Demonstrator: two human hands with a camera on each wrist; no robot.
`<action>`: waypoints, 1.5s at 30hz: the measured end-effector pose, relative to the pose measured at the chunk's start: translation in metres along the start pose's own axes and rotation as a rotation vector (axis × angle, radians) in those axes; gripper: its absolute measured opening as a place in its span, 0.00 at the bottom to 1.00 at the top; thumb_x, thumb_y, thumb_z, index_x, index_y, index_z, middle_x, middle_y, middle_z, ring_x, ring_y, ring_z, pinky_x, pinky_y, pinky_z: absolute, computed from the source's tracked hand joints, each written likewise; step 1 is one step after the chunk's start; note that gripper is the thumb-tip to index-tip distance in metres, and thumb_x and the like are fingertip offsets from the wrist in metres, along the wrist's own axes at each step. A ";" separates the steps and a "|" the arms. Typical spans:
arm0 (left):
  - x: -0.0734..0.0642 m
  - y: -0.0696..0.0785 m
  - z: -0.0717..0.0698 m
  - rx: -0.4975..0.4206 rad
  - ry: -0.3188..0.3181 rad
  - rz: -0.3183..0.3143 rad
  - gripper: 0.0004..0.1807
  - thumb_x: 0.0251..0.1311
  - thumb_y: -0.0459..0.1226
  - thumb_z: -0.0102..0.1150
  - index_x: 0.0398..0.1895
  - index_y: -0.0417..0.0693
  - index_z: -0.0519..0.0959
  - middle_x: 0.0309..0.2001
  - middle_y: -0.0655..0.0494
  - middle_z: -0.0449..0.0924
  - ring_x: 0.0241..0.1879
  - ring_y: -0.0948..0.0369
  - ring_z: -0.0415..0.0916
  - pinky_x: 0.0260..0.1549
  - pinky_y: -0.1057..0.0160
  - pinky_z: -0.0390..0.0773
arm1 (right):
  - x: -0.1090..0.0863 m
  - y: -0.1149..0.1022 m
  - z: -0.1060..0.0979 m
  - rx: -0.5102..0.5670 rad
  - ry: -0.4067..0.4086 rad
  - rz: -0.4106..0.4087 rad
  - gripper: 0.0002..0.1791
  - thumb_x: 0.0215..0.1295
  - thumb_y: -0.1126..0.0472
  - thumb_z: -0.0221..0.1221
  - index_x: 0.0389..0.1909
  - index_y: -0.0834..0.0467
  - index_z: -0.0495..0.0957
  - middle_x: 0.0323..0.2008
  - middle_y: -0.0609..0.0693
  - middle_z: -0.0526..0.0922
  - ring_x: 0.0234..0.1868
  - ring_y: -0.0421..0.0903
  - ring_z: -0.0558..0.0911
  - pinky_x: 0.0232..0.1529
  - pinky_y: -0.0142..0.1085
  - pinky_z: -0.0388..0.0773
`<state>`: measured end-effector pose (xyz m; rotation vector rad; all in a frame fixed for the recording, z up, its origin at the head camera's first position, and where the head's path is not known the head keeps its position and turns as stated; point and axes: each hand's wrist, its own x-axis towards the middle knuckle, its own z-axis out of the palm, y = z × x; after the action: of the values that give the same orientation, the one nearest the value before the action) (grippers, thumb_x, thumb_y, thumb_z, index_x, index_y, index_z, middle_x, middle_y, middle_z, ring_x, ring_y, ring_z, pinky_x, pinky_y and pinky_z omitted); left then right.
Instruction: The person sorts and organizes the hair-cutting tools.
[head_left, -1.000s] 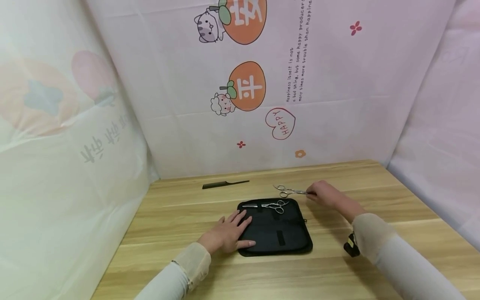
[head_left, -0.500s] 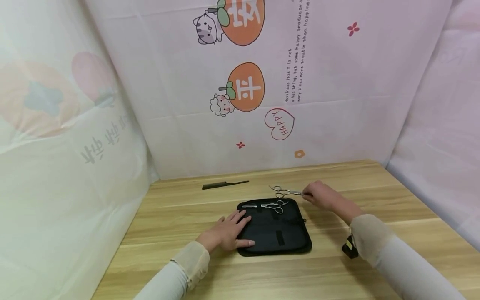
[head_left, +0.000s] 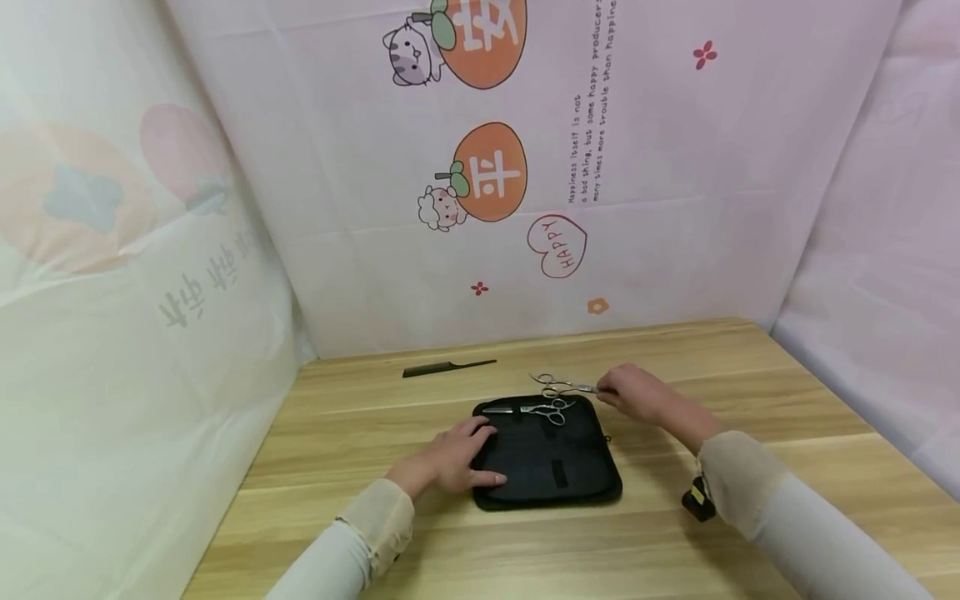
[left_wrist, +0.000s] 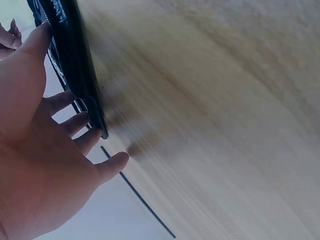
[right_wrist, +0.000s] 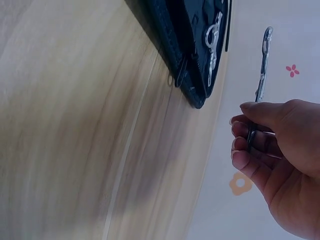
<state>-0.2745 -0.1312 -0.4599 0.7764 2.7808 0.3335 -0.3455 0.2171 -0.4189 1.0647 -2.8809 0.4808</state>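
Note:
A black zip case (head_left: 528, 475) lies open on the wooden table, with one pair of silver scissors (head_left: 551, 411) tucked along its far side. At the case's left edge my left hand (head_left: 453, 458) rests, its thumb on the inner face and its fingers loosely bent along the border. My right hand (head_left: 637, 395) pinches a second pair of silver scissors (head_left: 564, 387) by the blade end, their handle rings pointing left above the case's far right corner. In the right wrist view, thumb and fingertips close around these scissors (right_wrist: 262, 70).
A black tail comb (head_left: 442, 368) lies near the table's (head_left: 337, 467) back edge, left of the case. Printed white cloth (head_left: 637, 250) hangs behind the table and at both sides.
My right hand has moved left with the held scissors, bringing their rings over the case's far edge. My left hand's fingers have drawn back and bent at the case's left border.

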 end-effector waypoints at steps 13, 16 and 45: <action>0.000 0.001 -0.011 -0.067 0.012 -0.002 0.46 0.61 0.60 0.67 0.74 0.44 0.66 0.76 0.46 0.60 0.73 0.49 0.62 0.68 0.43 0.66 | 0.004 -0.015 0.004 -0.023 -0.012 -0.042 0.09 0.70 0.69 0.61 0.30 0.61 0.86 0.26 0.47 0.84 0.25 0.37 0.73 0.30 0.37 0.74; 0.001 0.000 -0.010 -0.057 0.027 0.000 0.46 0.59 0.61 0.69 0.72 0.44 0.69 0.74 0.48 0.62 0.72 0.49 0.64 0.67 0.43 0.67 | 0.005 -0.018 0.006 -0.024 -0.019 -0.043 0.09 0.71 0.69 0.61 0.30 0.61 0.86 0.27 0.47 0.85 0.25 0.37 0.73 0.31 0.37 0.74; 0.006 0.002 -0.002 -0.001 0.214 -0.028 0.49 0.59 0.61 0.68 0.77 0.48 0.63 0.72 0.45 0.67 0.70 0.46 0.65 0.65 0.39 0.65 | 0.002 -0.045 0.016 -0.080 -0.010 -0.168 0.12 0.70 0.68 0.62 0.24 0.56 0.80 0.20 0.39 0.72 0.23 0.35 0.70 0.29 0.36 0.72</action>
<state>-0.2790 -0.1266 -0.4586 0.7412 2.9862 0.4364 -0.3173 0.1792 -0.4211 1.2852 -2.7606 0.3487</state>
